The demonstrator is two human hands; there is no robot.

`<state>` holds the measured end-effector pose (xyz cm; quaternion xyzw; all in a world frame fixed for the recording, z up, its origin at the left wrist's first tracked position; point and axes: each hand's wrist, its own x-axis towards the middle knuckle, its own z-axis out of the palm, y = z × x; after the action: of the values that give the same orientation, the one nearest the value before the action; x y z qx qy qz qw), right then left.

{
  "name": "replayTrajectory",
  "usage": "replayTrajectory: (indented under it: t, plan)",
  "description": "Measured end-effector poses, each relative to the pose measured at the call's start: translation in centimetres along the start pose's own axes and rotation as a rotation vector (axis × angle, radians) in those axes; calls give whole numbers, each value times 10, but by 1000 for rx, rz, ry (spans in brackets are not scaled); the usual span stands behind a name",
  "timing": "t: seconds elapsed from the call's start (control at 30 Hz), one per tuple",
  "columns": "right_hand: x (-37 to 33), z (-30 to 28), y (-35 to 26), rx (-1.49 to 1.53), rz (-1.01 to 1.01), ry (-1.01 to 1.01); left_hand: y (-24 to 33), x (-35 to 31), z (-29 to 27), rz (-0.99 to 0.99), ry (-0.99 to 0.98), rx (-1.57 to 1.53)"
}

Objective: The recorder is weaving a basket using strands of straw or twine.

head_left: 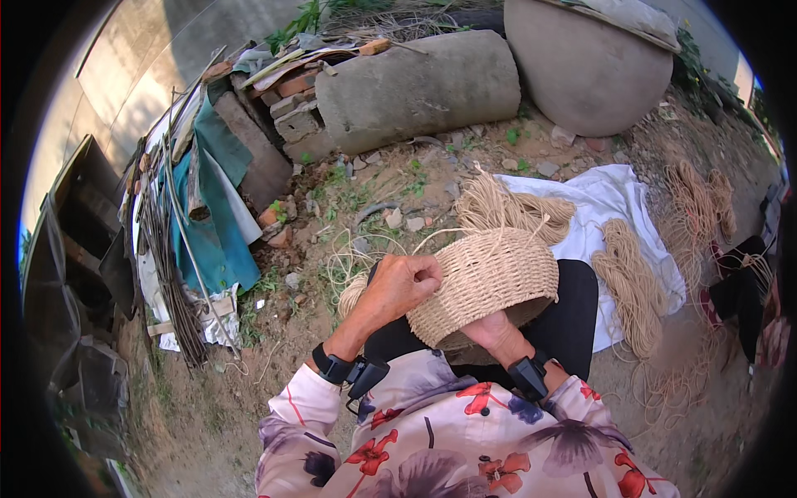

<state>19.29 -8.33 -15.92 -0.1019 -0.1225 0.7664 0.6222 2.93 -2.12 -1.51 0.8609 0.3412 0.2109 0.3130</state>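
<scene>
A woven basket of tan twisted cord rests over my lap, tilted so its opening faces me. My left hand is closed in a fist at the basket's left side; what its fingers hold, if anything, is hidden. My right hand reaches into the opening from below, and its fingers are out of sight behind the woven wall. A loose strand of cord arcs up from near my left hand toward the basket's upper edge. To the left, behind my left wrist, lies a small coil of the same cord.
Cord bundles lie beyond the basket, and another bundle lies on a white cloth. A concrete cylinder and a large round vat stand behind. Sticks and teal sheeting lean at left. Another person's dark-clothed leg shows at right.
</scene>
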Motion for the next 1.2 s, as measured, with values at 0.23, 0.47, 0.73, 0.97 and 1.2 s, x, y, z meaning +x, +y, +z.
replayTrajectory:
  t: [0.23,0.47,0.73,0.97,1.2]
  plan:
    - [-1,3,4,-22,-75,25,7,30,-15,260,-159,205]
    - [3,-9,8,-87,-134,69,10,43,-16,368,-270,339]
    - [-2,-20,10,-187,-206,60,9,42,-6,340,-160,465]
    - [-2,-38,8,-162,-191,118,-26,16,-16,-181,-175,-441]
    - [-7,-34,7,-329,-299,145,-59,-36,8,-333,-60,-564]
